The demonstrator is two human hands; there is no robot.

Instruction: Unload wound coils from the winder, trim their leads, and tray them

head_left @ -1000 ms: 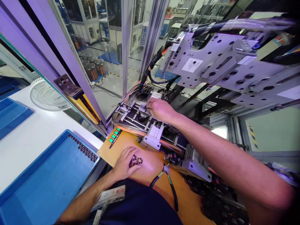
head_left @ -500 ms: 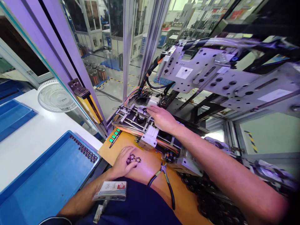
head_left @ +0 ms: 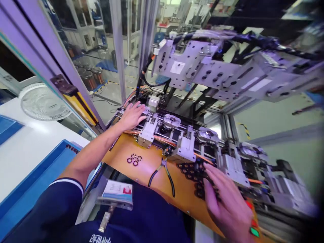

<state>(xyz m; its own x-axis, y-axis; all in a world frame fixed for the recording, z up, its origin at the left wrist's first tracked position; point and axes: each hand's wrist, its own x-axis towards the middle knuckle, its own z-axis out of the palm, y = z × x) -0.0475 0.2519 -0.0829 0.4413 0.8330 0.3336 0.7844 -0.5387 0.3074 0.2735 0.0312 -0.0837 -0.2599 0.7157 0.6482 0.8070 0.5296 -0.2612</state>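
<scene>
My left hand (head_left: 133,116) is over the leftmost fixture of the machine (head_left: 146,135), fingers spread, partly covering it. At the right, my right hand (head_left: 225,202) is low over the orange work surface, beside a group of black round parts (head_left: 188,172). Its thumb and fingers are apart, with dark parts just beyond them; blur hides whether they touch any. Several small dark rings with copper-coloured spots (head_left: 135,163) lie together on the orange surface (head_left: 121,155). A pair of pliers (head_left: 164,163) rests there with its handles spread.
Metal fixtures (head_left: 206,135) line the machine rail rightward, beneath a large overhead plate (head_left: 187,71). A blue tray (head_left: 32,189) with small parts stands left, near a white fan (head_left: 45,101). A green-lit button (head_left: 254,232) sits by my right wrist.
My left hand has left the small rings and reached forward to the left fixture. My right hand has withdrawn from that fixture to the black parts at right. The view has turned rightward.
</scene>
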